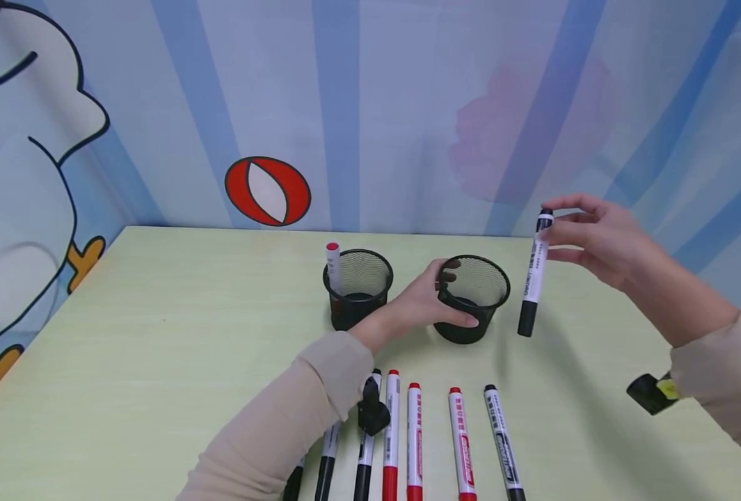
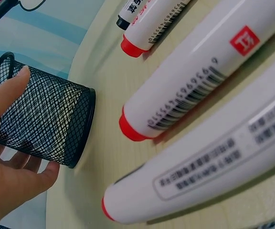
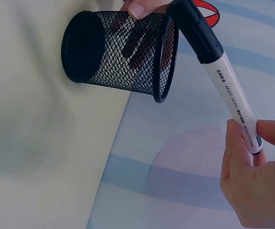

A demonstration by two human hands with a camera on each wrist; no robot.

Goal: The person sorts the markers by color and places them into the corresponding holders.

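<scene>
My left hand (image 1: 421, 298) grips a black mesh pen cup (image 1: 464, 332) around its side, thumb in front and fingers behind. In the left wrist view the cup (image 2: 47, 109) stands on the table within that hand. To the right of this cup, my right hand (image 1: 604, 240) pinches a black-capped whiteboard marker (image 1: 536, 268) by its upper end. The marker hangs in the air with its black cap down, slightly tilted. In the right wrist view, thumb and fingers hold the white end of the marker (image 3: 233, 90). No marker shows in the gripped cup.
Left of it stands a second mesh cup (image 1: 359, 316) holding a red-ended marker (image 1: 333, 268). In front lie several markers in a row, among them a red one (image 1: 461, 442) and a black one (image 1: 504, 442). A printed backdrop (image 1: 395, 125) rises behind the table.
</scene>
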